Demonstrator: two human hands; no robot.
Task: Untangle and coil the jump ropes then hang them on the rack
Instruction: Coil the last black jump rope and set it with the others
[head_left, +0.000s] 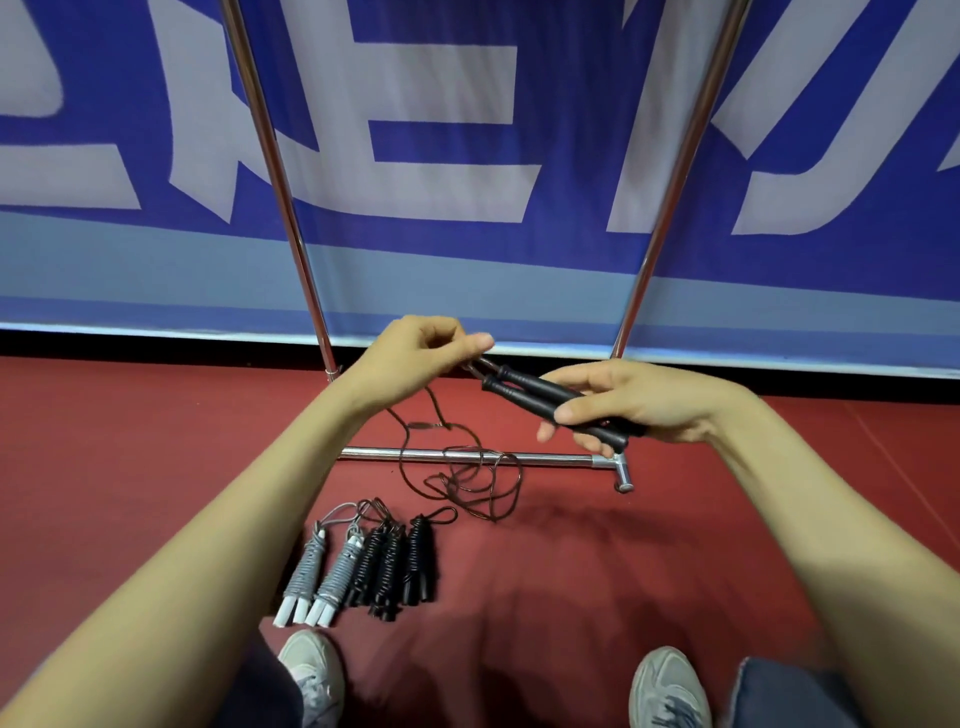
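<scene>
While right hand (639, 405) grips both handles (540, 397), left hand (415, 353) pinches rope (470, 480) — slack crosses rack bar (387, 454).

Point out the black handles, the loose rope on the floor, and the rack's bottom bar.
black handles (519, 399), head view, upper part of the nearer handle.
loose rope (470, 475), head view, middle of the tangle.
bottom bar (374, 454), head view, bare left stretch.

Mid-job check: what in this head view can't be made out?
- Rack: top cut off by the upper edge, head view.
- Loose cord: too thin to tell knots from crossings over the base bar, head view.
- Black handles: rear ends hidden by the right hand.
- Left hand: fingers cover the cord it pinches.
</scene>
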